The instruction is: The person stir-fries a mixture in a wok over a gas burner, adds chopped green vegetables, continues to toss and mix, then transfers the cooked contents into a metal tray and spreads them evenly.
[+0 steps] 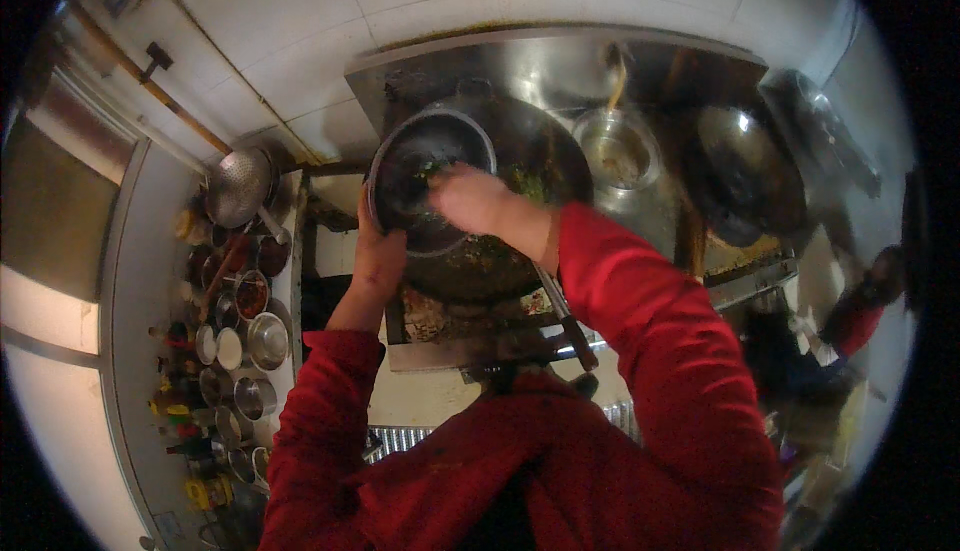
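My left hand [375,258] grips the near left side of a dark round bowl [435,136] with a pale rim, which is held over a large wok [562,149]. Inside the bowl's mouth is my right hand [472,198], blurred, its fingers bent downward. Small bits of green food [429,170] show by its fingertips; whether the fingers hold any cannot be told. More chopped greens [529,182] lie in the wok, partly behind my right wrist. A long-handled utensil [576,342] leans over the wok's near edge below my right forearm, its head hidden.
Right of the wok stands a metal pot [616,153] with liquid and a ladle handle [619,85]. A second wok [739,176] is farther right. At left, a perforated skimmer [238,185] rests above several seasoning containers [268,341]. Another person's red sleeve [861,328] shows at far right.
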`<action>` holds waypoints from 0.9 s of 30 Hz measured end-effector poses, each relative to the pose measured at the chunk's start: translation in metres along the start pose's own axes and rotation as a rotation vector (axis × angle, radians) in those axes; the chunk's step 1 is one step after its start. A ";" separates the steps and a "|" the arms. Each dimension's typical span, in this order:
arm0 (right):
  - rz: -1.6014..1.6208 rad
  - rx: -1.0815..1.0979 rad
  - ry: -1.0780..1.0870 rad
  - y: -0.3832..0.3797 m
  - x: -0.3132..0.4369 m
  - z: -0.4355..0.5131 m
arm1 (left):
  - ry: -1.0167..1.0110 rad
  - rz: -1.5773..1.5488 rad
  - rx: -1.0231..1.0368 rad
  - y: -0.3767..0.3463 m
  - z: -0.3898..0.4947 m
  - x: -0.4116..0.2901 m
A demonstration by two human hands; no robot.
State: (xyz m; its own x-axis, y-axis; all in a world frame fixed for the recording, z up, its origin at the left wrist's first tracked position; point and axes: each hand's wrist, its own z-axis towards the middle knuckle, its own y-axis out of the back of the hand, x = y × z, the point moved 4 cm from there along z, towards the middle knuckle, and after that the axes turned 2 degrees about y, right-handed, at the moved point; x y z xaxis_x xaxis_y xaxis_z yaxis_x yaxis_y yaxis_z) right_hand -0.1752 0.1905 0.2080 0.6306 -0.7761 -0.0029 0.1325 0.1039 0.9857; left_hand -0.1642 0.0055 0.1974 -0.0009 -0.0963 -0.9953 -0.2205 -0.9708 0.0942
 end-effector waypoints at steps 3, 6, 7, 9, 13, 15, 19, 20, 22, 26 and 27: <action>0.071 -0.457 -0.275 0.019 -0.021 0.015 | -0.015 0.256 -0.020 -0.006 0.000 -0.008; 0.208 -0.511 -0.443 -0.002 -0.015 0.018 | -0.138 0.315 -0.019 -0.017 0.000 -0.020; 0.196 -0.436 -0.405 -0.014 -0.004 0.015 | -0.230 0.268 -0.002 -0.020 -0.001 -0.025; 0.177 -0.365 -0.281 -0.031 0.011 0.004 | -0.251 0.230 0.018 -0.025 -0.001 -0.027; 0.174 -0.248 -0.183 -0.036 0.005 -0.010 | -0.185 0.333 0.034 -0.028 0.003 -0.021; 0.002 -0.477 -0.217 -0.017 -0.012 -0.010 | -0.264 0.382 0.035 -0.030 0.005 -0.022; 0.039 -0.699 -0.492 -0.004 -0.039 -0.009 | -0.318 0.406 0.017 -0.033 0.008 -0.020; 0.093 -0.689 -0.533 -0.008 -0.040 -0.007 | -0.335 0.399 0.024 -0.035 0.008 -0.021; 0.321 -0.674 -0.623 -0.023 -0.033 -0.008 | -0.336 0.410 0.025 -0.040 0.006 -0.020; 0.807 -0.670 -0.630 -0.057 -0.004 -0.001 | -0.445 0.463 -0.015 -0.048 0.001 -0.021; 0.864 -0.679 -0.585 -0.063 0.001 0.004 | -0.401 0.407 0.020 -0.049 0.002 -0.018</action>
State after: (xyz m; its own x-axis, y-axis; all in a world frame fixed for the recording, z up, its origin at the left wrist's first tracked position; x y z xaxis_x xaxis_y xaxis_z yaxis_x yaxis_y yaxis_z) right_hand -0.1856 0.1804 0.1465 0.2958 -0.4362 0.8499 0.3227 0.8830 0.3409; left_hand -0.1554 0.0553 0.2104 -0.4591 -0.3671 -0.8090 -0.1437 -0.8679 0.4754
